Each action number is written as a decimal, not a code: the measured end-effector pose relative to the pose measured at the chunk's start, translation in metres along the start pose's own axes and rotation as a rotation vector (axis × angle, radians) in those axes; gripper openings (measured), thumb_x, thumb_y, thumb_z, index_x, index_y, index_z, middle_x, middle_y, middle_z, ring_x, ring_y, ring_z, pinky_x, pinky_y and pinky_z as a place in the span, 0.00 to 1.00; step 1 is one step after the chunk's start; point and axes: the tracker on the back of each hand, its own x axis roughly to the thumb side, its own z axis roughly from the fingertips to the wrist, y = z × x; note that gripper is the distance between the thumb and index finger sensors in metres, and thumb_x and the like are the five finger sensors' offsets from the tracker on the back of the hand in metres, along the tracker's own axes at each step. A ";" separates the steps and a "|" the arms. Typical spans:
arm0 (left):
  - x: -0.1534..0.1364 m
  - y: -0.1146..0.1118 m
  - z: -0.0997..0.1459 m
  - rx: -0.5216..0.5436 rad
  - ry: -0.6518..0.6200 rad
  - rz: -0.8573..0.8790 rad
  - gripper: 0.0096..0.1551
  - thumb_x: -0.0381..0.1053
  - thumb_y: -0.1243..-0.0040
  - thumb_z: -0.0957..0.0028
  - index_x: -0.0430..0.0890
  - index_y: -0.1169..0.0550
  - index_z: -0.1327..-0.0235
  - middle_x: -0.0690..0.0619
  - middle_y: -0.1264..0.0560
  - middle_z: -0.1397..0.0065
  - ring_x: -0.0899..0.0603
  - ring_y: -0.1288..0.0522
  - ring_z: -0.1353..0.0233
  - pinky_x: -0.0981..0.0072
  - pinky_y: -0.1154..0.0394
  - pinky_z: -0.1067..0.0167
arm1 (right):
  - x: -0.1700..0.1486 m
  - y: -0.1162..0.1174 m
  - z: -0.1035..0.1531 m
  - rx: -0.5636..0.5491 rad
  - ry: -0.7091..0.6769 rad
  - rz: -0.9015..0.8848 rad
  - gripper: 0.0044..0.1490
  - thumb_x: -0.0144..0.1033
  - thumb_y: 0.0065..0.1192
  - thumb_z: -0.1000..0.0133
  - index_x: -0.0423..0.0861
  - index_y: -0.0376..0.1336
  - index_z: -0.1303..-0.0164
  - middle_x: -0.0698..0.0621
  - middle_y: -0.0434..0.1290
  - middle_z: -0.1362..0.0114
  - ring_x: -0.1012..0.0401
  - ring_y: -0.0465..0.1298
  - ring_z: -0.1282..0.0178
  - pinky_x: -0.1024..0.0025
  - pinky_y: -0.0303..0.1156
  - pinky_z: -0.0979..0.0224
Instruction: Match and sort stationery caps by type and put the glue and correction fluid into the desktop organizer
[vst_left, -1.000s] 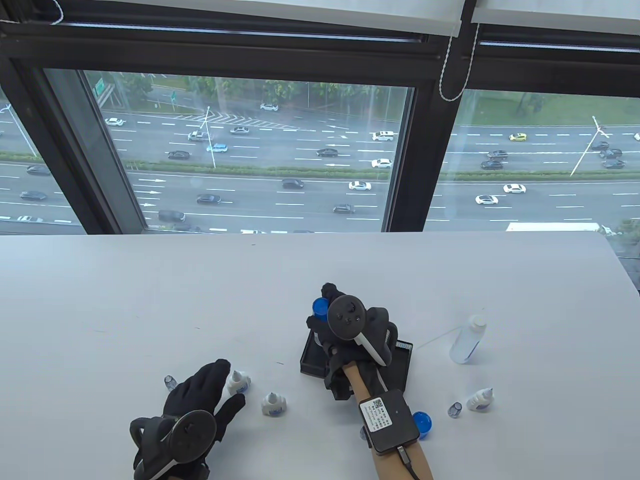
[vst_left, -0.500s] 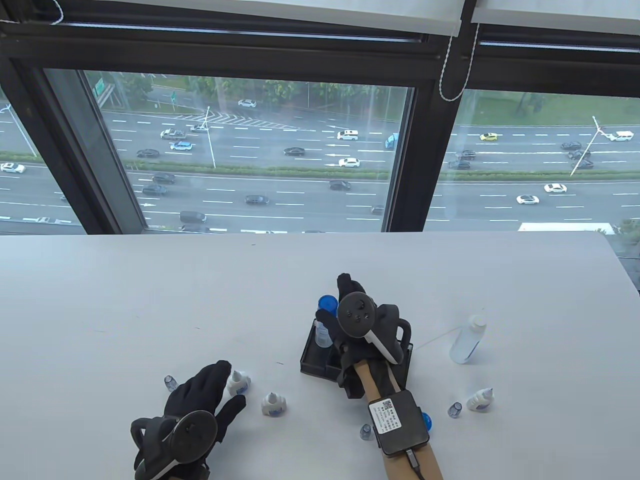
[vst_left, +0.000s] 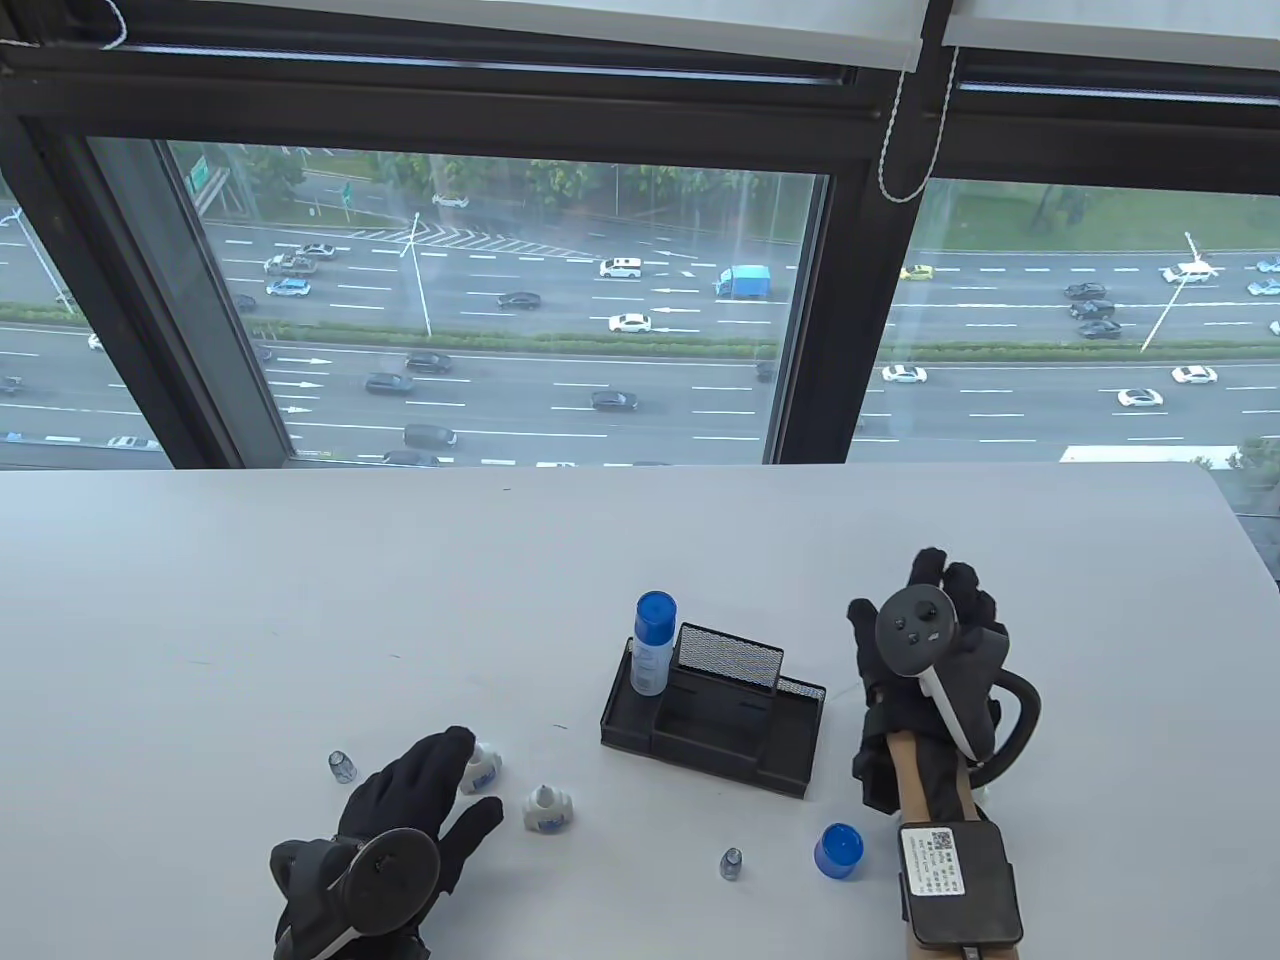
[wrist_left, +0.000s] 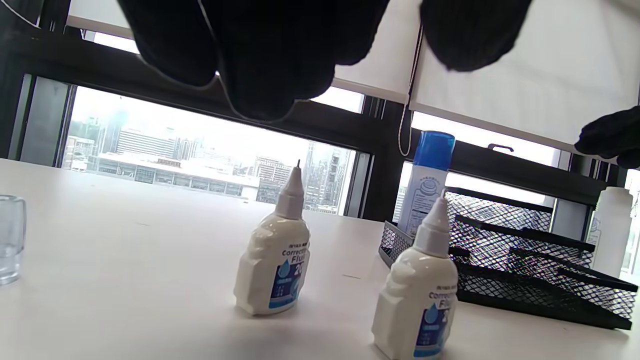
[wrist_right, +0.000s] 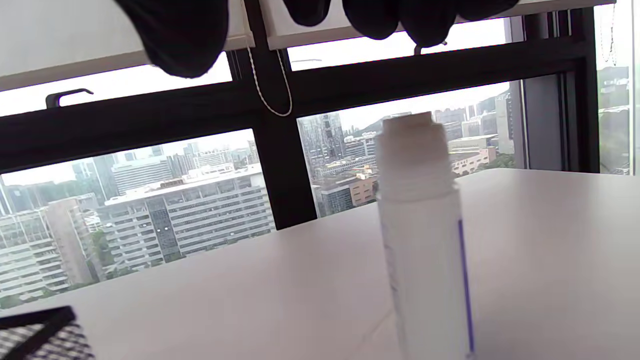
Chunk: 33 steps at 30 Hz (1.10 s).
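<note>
The black mesh organizer (vst_left: 640, 725) (wrist_left: 525, 272) stands mid-table, with a blue-capped glue bottle (vst_left: 652, 645) (wrist_left: 428, 180) upright in its left compartment. My right hand (vst_left: 930, 650) hovers open to the organizer's right. It hides the uncapped glue bottle in the table view. In the right wrist view that bottle (wrist_right: 425, 240) stands upright just ahead of the fingers (wrist_right: 175, 35), untouched. My left hand (vst_left: 420, 795) lies open, its fingertips beside one uncapped correction fluid bottle (vst_left: 484, 768) (wrist_left: 272, 265). A second such bottle (vst_left: 547, 808) (wrist_left: 420, 305) stands just right of it.
A loose blue cap (vst_left: 838, 851) lies in front of the organizer's right end. One small clear cap (vst_left: 731, 863) sits left of it, another (vst_left: 342, 766) (wrist_left: 10, 240) left of my left hand. The white table's far edge (vst_left: 600, 470) meets the window.
My right hand released the blue-capped glue bottle in the organizer, then swung right over the uncapped bottle. The left hand barely shifted.
</note>
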 end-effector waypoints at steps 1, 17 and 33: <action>0.000 0.000 0.000 -0.002 0.001 0.001 0.42 0.69 0.49 0.40 0.50 0.37 0.17 0.47 0.30 0.18 0.41 0.21 0.24 0.42 0.27 0.30 | -0.008 0.007 -0.002 0.018 0.019 0.034 0.52 0.55 0.59 0.40 0.47 0.42 0.12 0.35 0.44 0.12 0.35 0.51 0.15 0.34 0.48 0.19; 0.005 -0.008 -0.001 -0.024 -0.023 0.018 0.42 0.69 0.49 0.40 0.51 0.37 0.17 0.47 0.30 0.18 0.41 0.21 0.24 0.42 0.27 0.30 | -0.013 0.031 -0.017 0.061 0.001 0.123 0.35 0.35 0.65 0.42 0.54 0.58 0.23 0.42 0.63 0.20 0.45 0.73 0.29 0.48 0.68 0.26; 0.007 -0.012 -0.001 -0.040 -0.035 0.011 0.43 0.70 0.49 0.41 0.51 0.37 0.17 0.47 0.30 0.18 0.41 0.21 0.24 0.42 0.27 0.30 | 0.049 -0.079 0.055 -0.109 -0.449 -0.247 0.38 0.37 0.70 0.45 0.50 0.59 0.23 0.45 0.68 0.23 0.48 0.77 0.31 0.52 0.72 0.27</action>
